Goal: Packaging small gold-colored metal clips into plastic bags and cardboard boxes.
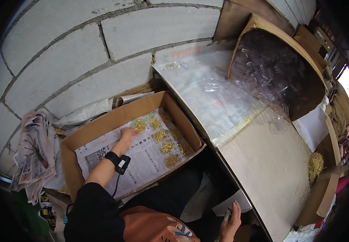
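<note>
1. Reaching into a cardboard box (pixel 86 134), the left hand (pixel 128 135) lies flat, fingers together, its fingertips touching a small clear bag of gold-coloured parts (pixel 140 126); nothing is clamped in it.
2. Similar bags (pixel 167 147) lie in two rows on the newspaper sheet (pixel 142 161) lining the box floor, all toward its right half.
3. A black wrist device (pixel 118 161) with a trailing cable sits on the left forearm.
4. The right hand (pixel 230 226), low at the frame's lower edge, is closed around a small pale cylindrical object (pixel 226 216).
5. Beside the box stands a worktable (pixel 271 169), partly covered by clear plastic sheeting (pixel 210 92).
6. A tilted carton of clear plastic pieces (pixel 275 68) rests at the table's far end.
7. Crumpled newspapers (pixel 35 153) lie left of the box, against a white block wall (pixel 77 48).
</note>
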